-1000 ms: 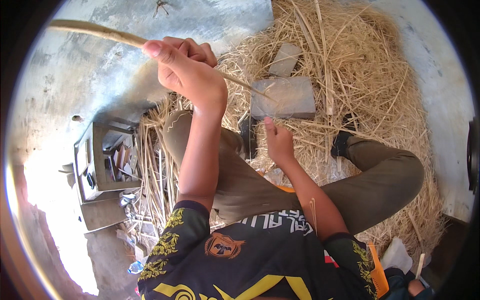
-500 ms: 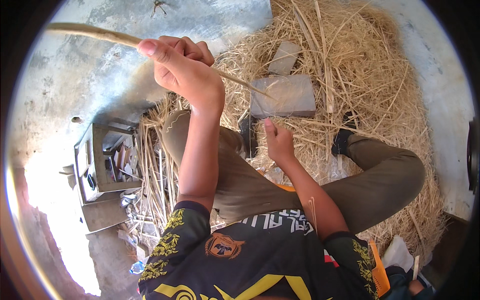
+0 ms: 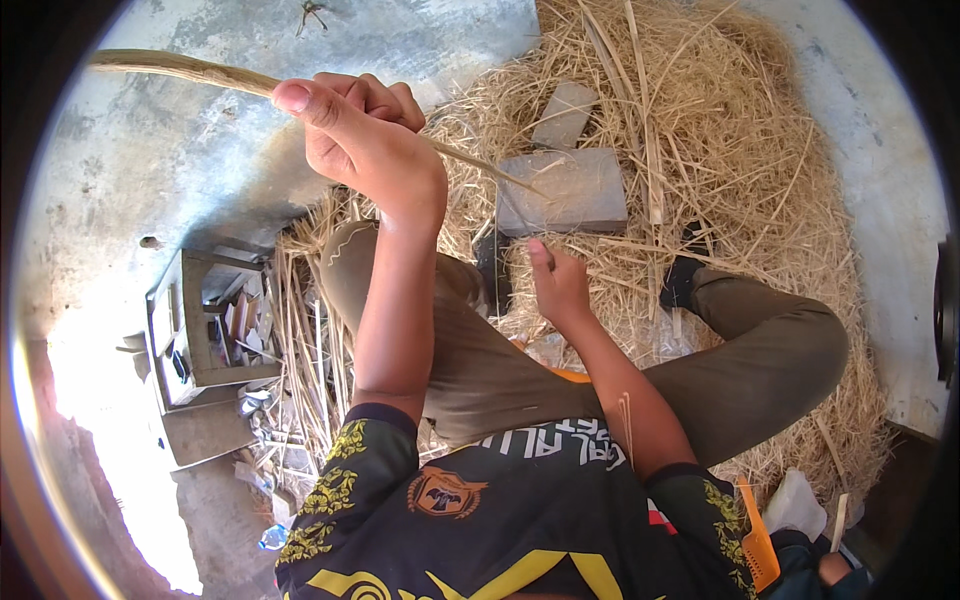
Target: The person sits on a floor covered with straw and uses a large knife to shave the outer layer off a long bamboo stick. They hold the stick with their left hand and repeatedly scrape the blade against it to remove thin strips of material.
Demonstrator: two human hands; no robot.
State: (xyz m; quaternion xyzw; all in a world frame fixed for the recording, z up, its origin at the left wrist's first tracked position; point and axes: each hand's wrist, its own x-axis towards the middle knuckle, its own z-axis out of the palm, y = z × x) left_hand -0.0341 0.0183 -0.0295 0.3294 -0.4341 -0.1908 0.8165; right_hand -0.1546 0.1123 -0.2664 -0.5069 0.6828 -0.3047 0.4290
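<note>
My left hand [image 3: 375, 145] is closed around a long pale wooden stick [image 3: 190, 68], its thumb lying along it. The thicker end reaches up to the far left; the thinner end slopes down to the right over a grey block [image 3: 585, 190]. Below that block, my right hand [image 3: 562, 285] is closed with the thumb up. It grips a narrow tool with a thin dark blade, apparently a knife [image 3: 517, 215], pointing toward the stick's thin end. Whether blade and stick touch, I cannot tell. Most of the handle is hidden in my fist.
Dry pale shavings [image 3: 740, 130] are heaped around the block and my legs. A smaller grey block [image 3: 565, 115] lies behind it. Long thin strips [image 3: 310, 310] lie left of my knee, beside a wooden box [image 3: 215, 320] of scraps. A wall [image 3: 400, 40] stands at the far left.
The view has shifted very slightly. Both hands keep their grip, and the dark blade by my right hand shows a little more clearly.
</note>
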